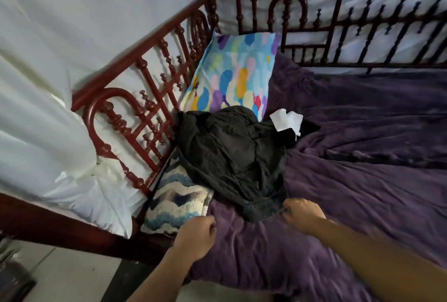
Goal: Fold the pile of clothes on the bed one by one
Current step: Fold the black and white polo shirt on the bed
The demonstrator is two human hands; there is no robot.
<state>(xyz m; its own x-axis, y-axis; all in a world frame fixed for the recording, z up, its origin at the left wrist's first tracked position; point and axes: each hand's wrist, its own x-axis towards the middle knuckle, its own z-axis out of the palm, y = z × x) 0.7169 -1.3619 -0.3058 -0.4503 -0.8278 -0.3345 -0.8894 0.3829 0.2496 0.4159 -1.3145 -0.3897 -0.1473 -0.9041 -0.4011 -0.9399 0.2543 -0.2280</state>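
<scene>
1. Red-brown bed rail [135, 89] stands at our left, a zigzag cushion [174, 207] beside it.
2. Our left hand [197, 235] hovers with fingers curled, holding nothing.
3. Dark clothes [232, 154] lie heaped on the purple blanket [362, 180].
4. Our right hand [302, 214] pinches their near hem.

- Bed frame [150, 77]: turned wood, red-brown, glossy varnish.
- Bedspread [362, 156]: purple plush cloth, matt, creased.
- Dark garment [232, 156]: matt woven cloth, crumpled, stitched hem.
- Pillow [232, 77] behind the dark garment: smooth printed cloth.
- Cushion [176, 202] left of the dark garment: coarse knit, rough.
</scene>
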